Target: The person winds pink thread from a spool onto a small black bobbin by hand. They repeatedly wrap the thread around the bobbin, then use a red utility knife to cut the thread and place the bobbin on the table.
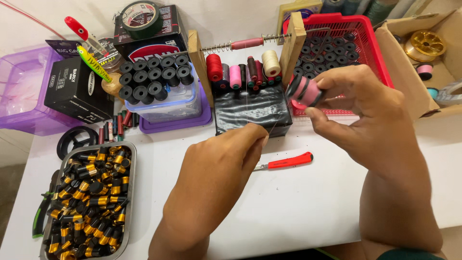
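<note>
While the right hand (pixel 370 113) is pinching a pink-wound black spool (pixel 305 91) between thumb and fingers above the table's (pixel 298 202) middle, the left hand (pixel 219 168) is closing its fingertips on a thin thread (pixel 250 108), barely visible. Just behind the hands, a wooden thread rack (pixel 248 62) is standing on a black block (pixel 252 113). A red basket (pixel 358 38) is sitting at the far edge, a red-handled tool (pixel 286 162) is lying between the wrists, and a metal tray (pixel 130 192) of black-gold parts is occupying the near left corner.
</note>
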